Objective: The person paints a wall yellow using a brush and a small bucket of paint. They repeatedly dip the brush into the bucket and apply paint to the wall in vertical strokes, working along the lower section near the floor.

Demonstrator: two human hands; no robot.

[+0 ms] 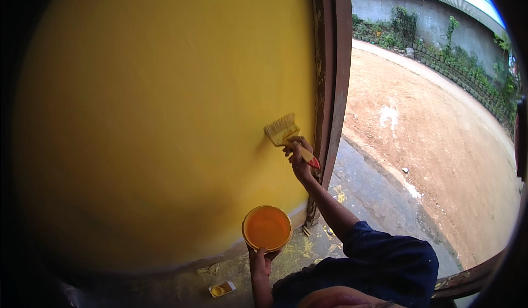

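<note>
Holding paintbrush (284,131) in right grip (300,155), closed round the handle close to the bristle end, above and to the right of paint bucket (243,231). Pointing bristles up and away from bucket, red handle tip lower right. Bringing bristles up to yellow wall (165,115), beyond bucket; cannot tell touching from just off it. Supporting bucket in left grip (265,257), thumb by the near rim, other fingers partly hidden underneath. Carrying orange paint (267,228) inside bucket, roughly level. Wearing dark blue sleeve (385,253) on right arm, to the lower right of bucket.

Also seeing, all relative to bucket: small white tray (231,285) with yellow round patch, on floor to the lower left; floor (297,258) below, spattered yellow; brown door frame (334,88) to the right, running up past paintbrush; dirt ground (440,143) further right, outdoors, past the frame.
</note>
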